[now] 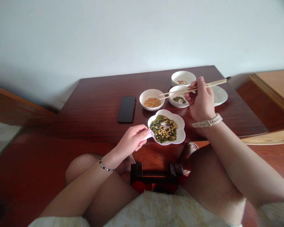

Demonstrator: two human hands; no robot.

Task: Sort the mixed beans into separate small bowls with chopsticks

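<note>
My left hand is closed on the handle of a white flower-shaped dish that holds mixed green and yellow beans, near the table's front edge. My right hand, with a pale watch on the wrist, grips a pair of wooden chopsticks. Their tips hang over the gap between a white bowl of yellow beans and a white bowl with a few green beans. Farther back stands a white bowl with a few reddish beans.
A black phone lies flat on the dark wooden table, left of the bowls. An empty white plate sits behind my right hand. My bare knees are below the table's edge. A pale wall rises behind the table.
</note>
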